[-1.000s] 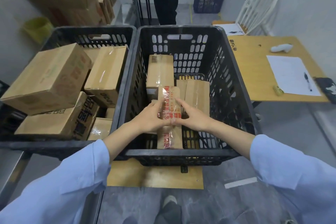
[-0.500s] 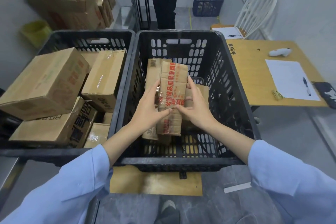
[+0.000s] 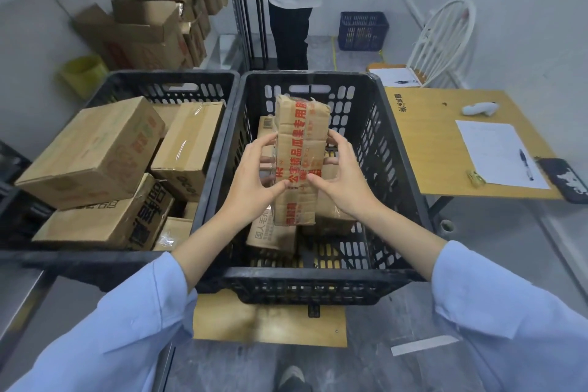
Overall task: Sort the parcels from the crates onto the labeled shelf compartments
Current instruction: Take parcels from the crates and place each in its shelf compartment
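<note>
Held parcel (image 3: pixel 302 124) reads red "精品瓜果专用", prob.; lower box (image 3: pixel 270 235) "国人".

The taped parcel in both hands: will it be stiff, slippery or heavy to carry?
The parcel is probably stiff: its cardboard edges look straight. Its glossy tape may be slippery, so the left hand and right hand gripping opposite sides seems sensible. Likely light, since mostly fingertips hold it up.

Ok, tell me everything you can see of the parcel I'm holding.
The parcel is a long, narrow brown cardboard box wrapped in clear tape printed with red characters, slightly crumpled at its far end. It is held lengthwise over the black crate, the left hand and right hand gripping its long sides.
</note>
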A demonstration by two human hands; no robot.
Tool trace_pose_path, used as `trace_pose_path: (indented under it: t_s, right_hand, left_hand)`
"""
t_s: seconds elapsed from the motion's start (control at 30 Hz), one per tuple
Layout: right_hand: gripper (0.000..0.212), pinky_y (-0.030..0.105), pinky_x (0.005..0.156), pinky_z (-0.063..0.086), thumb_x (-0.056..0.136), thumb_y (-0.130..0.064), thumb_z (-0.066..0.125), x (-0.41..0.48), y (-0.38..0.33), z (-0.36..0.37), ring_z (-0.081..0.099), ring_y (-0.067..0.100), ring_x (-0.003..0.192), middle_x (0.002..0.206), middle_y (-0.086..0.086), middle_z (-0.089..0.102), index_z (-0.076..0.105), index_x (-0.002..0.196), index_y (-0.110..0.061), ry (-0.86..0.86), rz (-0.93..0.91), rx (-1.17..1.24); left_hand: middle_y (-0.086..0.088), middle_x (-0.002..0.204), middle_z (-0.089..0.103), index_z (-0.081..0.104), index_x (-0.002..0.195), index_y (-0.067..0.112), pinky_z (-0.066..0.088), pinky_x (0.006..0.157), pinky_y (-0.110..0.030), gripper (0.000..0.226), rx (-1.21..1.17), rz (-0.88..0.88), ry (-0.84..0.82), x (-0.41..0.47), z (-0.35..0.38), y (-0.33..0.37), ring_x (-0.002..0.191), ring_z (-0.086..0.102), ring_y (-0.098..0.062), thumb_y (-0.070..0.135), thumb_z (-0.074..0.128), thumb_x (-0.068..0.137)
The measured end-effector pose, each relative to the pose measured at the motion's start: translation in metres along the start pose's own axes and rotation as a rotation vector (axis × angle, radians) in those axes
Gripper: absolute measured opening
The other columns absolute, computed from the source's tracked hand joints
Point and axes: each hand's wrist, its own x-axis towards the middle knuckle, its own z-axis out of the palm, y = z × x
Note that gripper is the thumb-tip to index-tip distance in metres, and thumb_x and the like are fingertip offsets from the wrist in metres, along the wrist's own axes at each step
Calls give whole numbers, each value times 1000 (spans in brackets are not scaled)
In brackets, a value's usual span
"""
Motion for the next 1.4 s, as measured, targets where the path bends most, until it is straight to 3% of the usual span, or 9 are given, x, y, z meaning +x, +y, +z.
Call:
trace_pose_path:
  t_s: [0.17, 0.33, 0.53, 0.63, 0.77, 1.0, 1.13, 1.23, 1.4]
  right_hand:
    - [76, 14, 87, 42, 87, -16, 74, -8, -18, -8, 52, 8, 117, 149, -6, 38, 24, 145, -25, -50, -43, 116]
    - [86, 15, 96, 43, 86, -18, 76, -25, -36, -15, 47, 9, 127, 142, -13, 37, 18, 144, -42, -76, -147, 148]
    - [88, 18, 96, 49, 85, -26, 77, -48, -54, -23, 48, 10, 128, 139, -24, 38, 18, 151, -34, -134, -234, 186]
    - [85, 34, 100, 51, 83, -35, 77, -62, -63, -29, 51, 10, 124, 136, -22, 40, 20, 146, -40, -176, -234, 246]
    - [86, 13, 88, 49, 84, -32, 75, -81, -74, -34, 53, 2, 115, 132, -21, 41, 17, 147, -34, -217, -237, 293]
    - [95, 51, 104, 47, 75, -41, 83, -114, -98, -34, 47, 10, 129, 141, -17, 42, 17, 145, -41, -229, -296, 309]
    - [102, 35, 107, 45, 76, -30, 85, -130, -110, -30, 45, 14, 131, 149, -8, 38, 15, 149, -31, -230, -346, 326]
    - [101, 15, 89, 46, 74, -32, 86, -141, -119, -22, 48, 13, 126, 146, -5, 42, 16, 147, -32, -253, -357, 301]
    - [98, 21, 96, 45, 73, -33, 86, -160, -135, -5, 50, 12, 125, 139, -4, 49, 19, 144, -26, -331, -389, 312]
  left_hand:
    - [17, 141, 41, 34, 137, 30, 56, 91, -32, 72, -28, -4, 50, -15, -12, 26, 121, 50, -5, 11, 76, 82]
    - [13, 143, 39, 25, 151, 36, 51, 79, -11, 88, 13, 18, 114, -37, -20, 48, 118, 50, -2, 13, 76, 83]
    - [6, 142, 33, 25, 153, 29, 45, 76, -2, 88, 69, 48, 169, -68, -18, 77, 120, 46, -9, 18, 76, 84]
    - [11, 143, 35, 30, 149, 34, 49, 81, -12, 82, 88, 58, 215, -86, -20, 90, 122, 47, -5, 23, 77, 83]
    - [12, 146, 34, 33, 145, 35, 54, 88, -23, 77, 85, 70, 255, -113, -20, 108, 124, 48, -9, 23, 77, 83]
    - [16, 150, 33, 29, 146, 40, 47, 102, -42, 82, 185, 74, 367, -163, -15, 139, 122, 48, -7, 23, 77, 82]
    - [16, 144, 33, 28, 150, 33, 42, 108, -47, 82, 263, 69, 424, -190, -22, 149, 132, 42, -14, 26, 75, 83]
    - [11, 139, 34, 33, 151, 29, 41, 108, -47, 80, 330, 31, 467, -212, -29, 153, 130, 42, -14, 18, 75, 83]
    - [1, 147, 24, 28, 149, 44, 35, 113, -45, 84, 355, -43, 522, -252, -37, 161, 139, 30, -17, 13, 72, 85]
